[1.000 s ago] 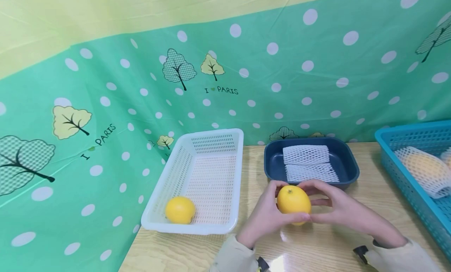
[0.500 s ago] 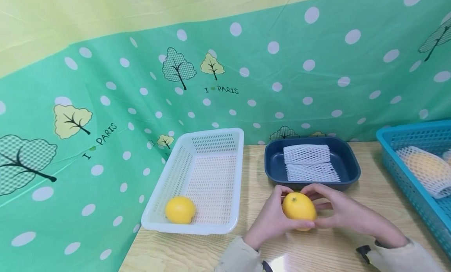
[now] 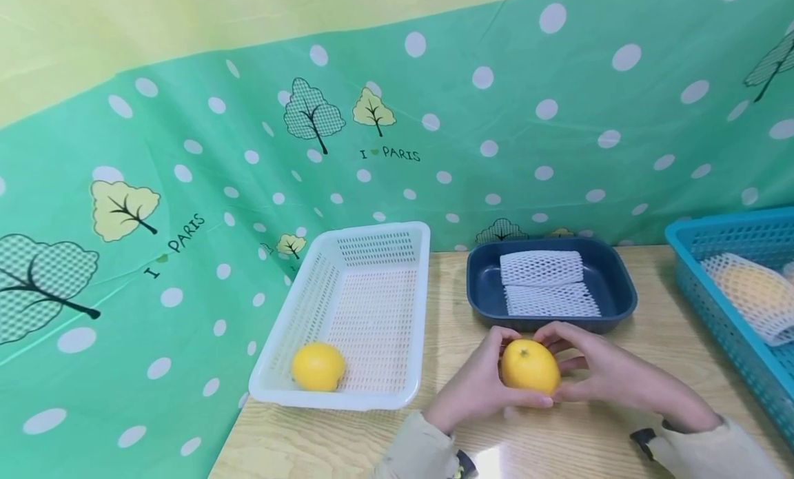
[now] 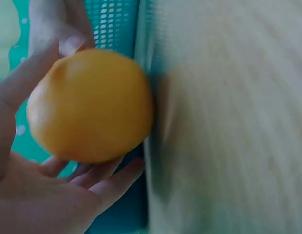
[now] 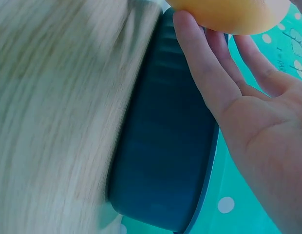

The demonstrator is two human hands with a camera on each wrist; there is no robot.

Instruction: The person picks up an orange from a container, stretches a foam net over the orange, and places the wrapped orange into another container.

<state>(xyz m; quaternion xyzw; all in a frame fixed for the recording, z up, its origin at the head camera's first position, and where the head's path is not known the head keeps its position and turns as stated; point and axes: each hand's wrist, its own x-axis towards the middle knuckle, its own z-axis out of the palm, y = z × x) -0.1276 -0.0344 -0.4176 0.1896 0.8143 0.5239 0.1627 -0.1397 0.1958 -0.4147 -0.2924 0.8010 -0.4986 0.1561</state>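
Observation:
Both hands hold one yellow citrus fruit (image 3: 530, 367) between them, close to the tabletop in front of the dark blue tray (image 3: 552, 322). My left hand (image 3: 477, 382) has its thumb across the near side and its fingers behind the fruit. From the other side, my right hand (image 3: 598, 365) curves its fingers and thumb around it. The stem end faces up toward the head camera. In the left wrist view the fruit (image 4: 92, 107) looks smooth and rounded. Two white foam net sleeves (image 3: 541, 267) lie in the tray. A second yellow fruit (image 3: 318, 367) sits in the white basket.
The white perforated basket (image 3: 424, 307) stands to the left on the wooden table (image 3: 291, 437). At the right edge, a blue basket (image 3: 713, 307) holds fruit in foam nets (image 3: 753, 293). A green polka-dot cloth (image 3: 397, 189) hangs behind and at the left.
The hands have moved the held fruit slightly right and toward the person. Their hold on it looks the same. The head view has shifted a little; trays and baskets stay put.

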